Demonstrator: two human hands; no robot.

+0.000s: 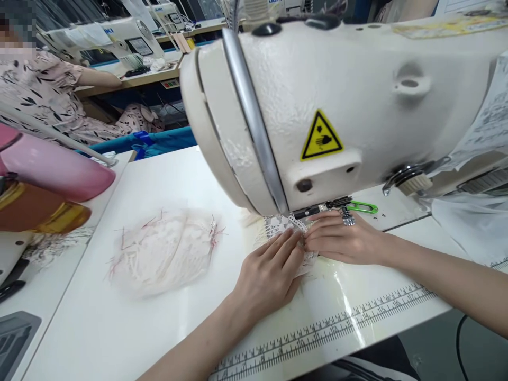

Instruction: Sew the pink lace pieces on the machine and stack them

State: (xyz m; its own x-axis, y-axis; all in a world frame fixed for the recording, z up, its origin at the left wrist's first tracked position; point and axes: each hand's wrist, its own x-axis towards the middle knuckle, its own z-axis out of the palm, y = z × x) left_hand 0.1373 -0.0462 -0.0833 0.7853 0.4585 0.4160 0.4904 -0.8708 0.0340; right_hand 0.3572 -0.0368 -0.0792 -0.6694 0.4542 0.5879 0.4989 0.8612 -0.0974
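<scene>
A small piece of white lace (pixel 280 226) lies flat on the white table (pixel 166 174) under the head of a cream sewing machine (pixel 337 100). My left hand (pixel 270 275) presses on the near side of the lace with fingers spread flat. My right hand (pixel 343 238), wearing a ring, rests on the lace's right side, fingertips meeting those of the left. The needle area is hidden behind the machine head.
A pile of pale lace pieces with red threads (pixel 162 251) sits to the left. Green-handled snips (pixel 363 207) lie behind my right hand. A ruler strip (pixel 337 325) runs along the table's front edge. Pink and brown objects (pixel 47 185) stand far left. Another person (pixel 47 90) sits at the back.
</scene>
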